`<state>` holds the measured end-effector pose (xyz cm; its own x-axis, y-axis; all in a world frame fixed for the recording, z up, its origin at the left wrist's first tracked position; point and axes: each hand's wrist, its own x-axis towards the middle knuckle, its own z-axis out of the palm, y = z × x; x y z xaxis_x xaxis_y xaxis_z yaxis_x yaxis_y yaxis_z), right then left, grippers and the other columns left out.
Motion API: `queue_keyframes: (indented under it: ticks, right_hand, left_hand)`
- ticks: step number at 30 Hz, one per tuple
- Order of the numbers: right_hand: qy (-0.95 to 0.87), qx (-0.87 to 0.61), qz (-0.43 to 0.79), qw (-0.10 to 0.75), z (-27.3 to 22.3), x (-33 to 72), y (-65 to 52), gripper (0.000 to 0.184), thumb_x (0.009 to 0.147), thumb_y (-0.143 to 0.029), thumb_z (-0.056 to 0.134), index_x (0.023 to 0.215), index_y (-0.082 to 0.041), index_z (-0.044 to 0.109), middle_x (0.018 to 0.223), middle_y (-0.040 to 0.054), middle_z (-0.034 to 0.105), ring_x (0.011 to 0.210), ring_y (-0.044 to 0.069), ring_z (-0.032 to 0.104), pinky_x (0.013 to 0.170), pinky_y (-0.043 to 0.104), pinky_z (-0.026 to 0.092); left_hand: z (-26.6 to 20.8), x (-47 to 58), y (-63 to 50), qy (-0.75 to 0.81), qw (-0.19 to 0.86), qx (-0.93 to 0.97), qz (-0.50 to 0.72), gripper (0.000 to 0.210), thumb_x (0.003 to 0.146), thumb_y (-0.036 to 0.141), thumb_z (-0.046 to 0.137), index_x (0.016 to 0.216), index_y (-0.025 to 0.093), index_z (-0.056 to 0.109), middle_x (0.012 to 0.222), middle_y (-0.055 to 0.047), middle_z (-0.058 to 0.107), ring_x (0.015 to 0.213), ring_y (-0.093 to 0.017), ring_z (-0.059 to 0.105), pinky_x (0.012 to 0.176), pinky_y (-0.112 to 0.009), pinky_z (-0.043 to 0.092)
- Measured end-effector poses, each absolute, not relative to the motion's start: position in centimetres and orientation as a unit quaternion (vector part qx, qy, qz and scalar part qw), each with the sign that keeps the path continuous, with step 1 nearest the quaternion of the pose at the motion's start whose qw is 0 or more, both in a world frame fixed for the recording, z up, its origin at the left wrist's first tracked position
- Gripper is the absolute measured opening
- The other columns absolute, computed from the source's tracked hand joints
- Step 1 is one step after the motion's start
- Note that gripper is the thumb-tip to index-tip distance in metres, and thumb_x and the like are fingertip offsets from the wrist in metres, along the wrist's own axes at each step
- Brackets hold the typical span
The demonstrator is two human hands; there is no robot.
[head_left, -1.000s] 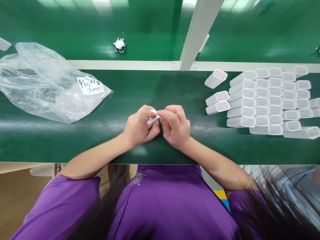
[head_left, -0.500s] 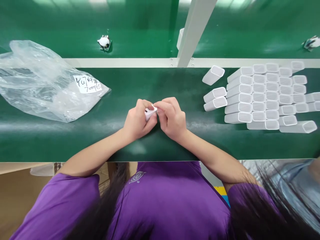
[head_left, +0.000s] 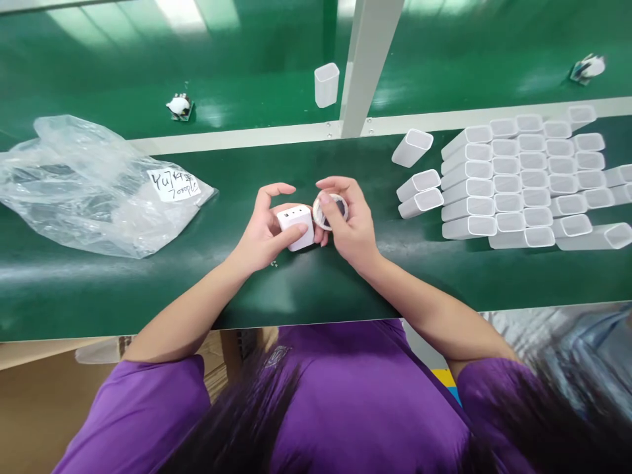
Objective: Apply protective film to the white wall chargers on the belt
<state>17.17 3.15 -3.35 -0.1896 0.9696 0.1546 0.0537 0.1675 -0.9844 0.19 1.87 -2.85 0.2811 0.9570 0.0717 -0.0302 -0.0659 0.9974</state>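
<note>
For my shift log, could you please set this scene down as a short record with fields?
Left hand: holds block, dark marks near one edge
Right hand: holds round piece beside the block
Bag: clear, labelled, at left
Cases: clustered at right, on the green bench
Beyond rail: single case, two small parts
Bits: tiny, near left hand, unclear

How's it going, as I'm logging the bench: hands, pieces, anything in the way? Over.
Left hand holding white block. Right hand gripping round piece. Bag left, tubes right, both apart from the hands.
</note>
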Motion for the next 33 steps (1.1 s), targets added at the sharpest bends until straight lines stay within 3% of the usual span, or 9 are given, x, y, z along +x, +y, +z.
queue_keyframes:
  ticks: [4, 8, 12, 19, 27, 33]
  right_hand:
    - [-0.493, -0.413, 0.575, 0.506, -2.3, 18.4, 4.9, 0.038, 0.097, -0.053, 0.056, 0.12, -0.024, 0.051, 0.087, -0.0023, 0.065, 0.051, 0.005, 0.057, 0.044, 0.018, 0.046]
    - [-0.376, -0.381, 0.678, 0.504, -1.0, 18.9, 5.2, 0.034, 0.085, -0.05, 0.072, 0.091, -0.02, 0.057, 0.061, -0.0083, 0.054, 0.042, 0.004, 0.05, 0.037, 0.015, 0.036]
    - [-0.382, -0.357, 0.713, 0.468, -0.5, 18.1, 3.7, 0.028, 0.09, -0.046, 0.062, 0.082, -0.022, 0.05, 0.048, -0.0113, 0.047, 0.031, 0.006, 0.043, 0.03, 0.017, 0.026]
    - [-0.616, -0.398, 0.469, 0.493, -0.6, 17.5, 1.4, 0.01, 0.097, -0.031, 0.054, 0.092, -0.022, 0.052, 0.064, -0.0086, 0.059, 0.045, 0.005, 0.055, 0.049, 0.018, 0.045]
    - [-0.676, -0.383, 0.378, 0.503, -1.3, 17.4, 1.4, 0.01, 0.101, -0.03, 0.049, 0.099, -0.022, 0.052, 0.067, -0.0081, 0.058, 0.049, 0.005, 0.056, 0.054, 0.018, 0.047]
    - [-0.728, -0.365, 0.283, 0.507, -2.0, 17.4, 1.3, 0.011, 0.103, -0.027, 0.045, 0.102, -0.02, 0.054, 0.085, -0.0025, 0.068, 0.065, 0.007, 0.063, 0.062, 0.018, 0.049]
  left_hand:
    - [-2.1, 0.3, 2.2, 0.412, 0.634, 0.481, 0.443, 0.057, 0.073, 0.04, 0.082, 0.12, 0.019, 0.057, 0.098, -0.009, 0.076, 0.083, -0.023, 0.076, 0.065, -0.029, 0.062]
    - [-1.3, 0.9, 1.8, 0.414, 0.677, 0.416, 0.445, 0.042, 0.071, 0.039, 0.083, 0.099, 0.016, 0.062, 0.09, -0.007, 0.078, 0.077, -0.021, 0.075, 0.061, -0.026, 0.063]
    - [-1.3, 1.4, 1.2, 0.395, 0.675, 0.423, 0.456, 0.045, 0.07, 0.045, 0.083, 0.092, 0.018, 0.054, 0.08, -0.004, 0.077, 0.068, -0.021, 0.074, 0.053, -0.026, 0.061]
    - [-1.7, 1.3, 0.4, 0.395, 0.643, 0.484, 0.443, 0.042, 0.08, 0.053, 0.075, 0.094, 0.02, 0.053, 0.069, 0.0, 0.072, 0.054, -0.018, 0.07, 0.045, -0.024, 0.057]
    - [-1.5, 1.1, 0.4, 0.383, 0.628, 0.513, 0.444, 0.034, 0.084, 0.047, 0.072, 0.095, 0.019, 0.056, 0.067, 0.0, 0.073, 0.049, -0.016, 0.068, 0.039, -0.02, 0.052]
    - [-1.9, 1.0, 0.1, 0.383, 0.612, 0.531, 0.444, 0.032, 0.082, 0.046, 0.072, 0.088, 0.019, 0.056, 0.063, 0.001, 0.07, 0.045, -0.014, 0.063, 0.039, -0.021, 0.048]
